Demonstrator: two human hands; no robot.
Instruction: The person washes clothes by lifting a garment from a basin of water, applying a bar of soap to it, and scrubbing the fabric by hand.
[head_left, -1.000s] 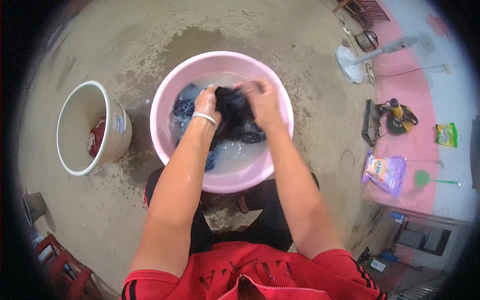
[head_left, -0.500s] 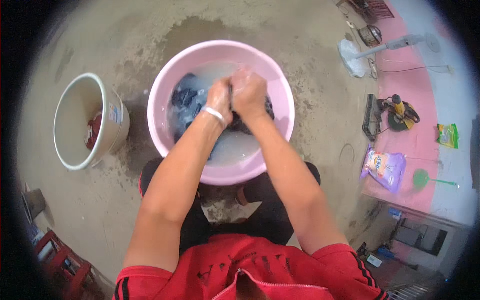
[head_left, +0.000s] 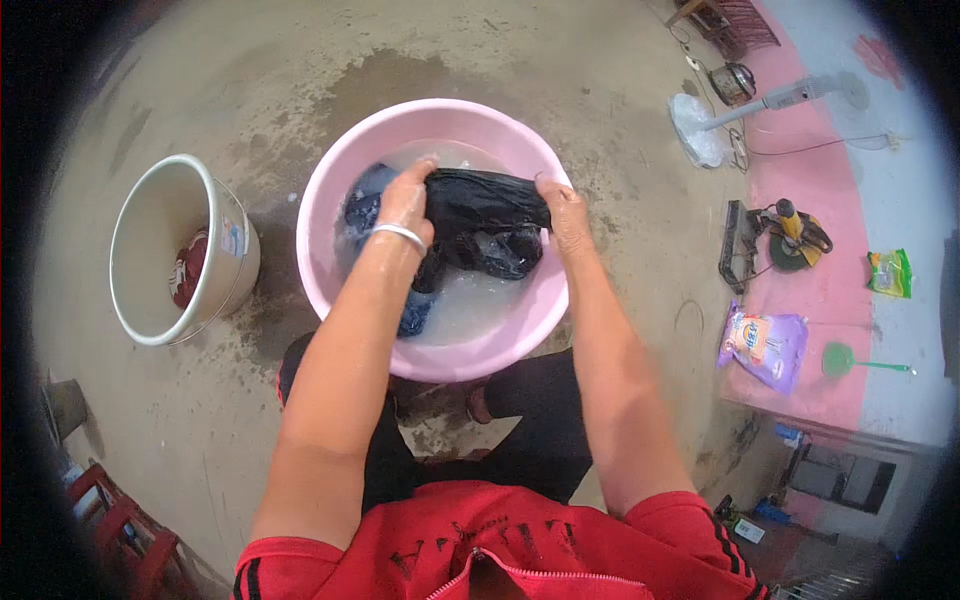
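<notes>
Single head-worn fisheye view, looking steeply down from above the person's chest. A pink basin [head_left: 345, 180] sits near centre at arm's reach; a white bucket [head_left: 135, 300] lies left, and the pink mat [head_left: 800, 290] right. Edges bend toward the dark rim.

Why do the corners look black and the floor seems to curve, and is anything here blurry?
Head view: a fisheye lens leaves a dark rim and bends straight edges near it; light is soft daylight with faint shadows; the left hand, right hand and black cloth over the pink basin look fairly sharp; soapy water shows mild glare.
</notes>
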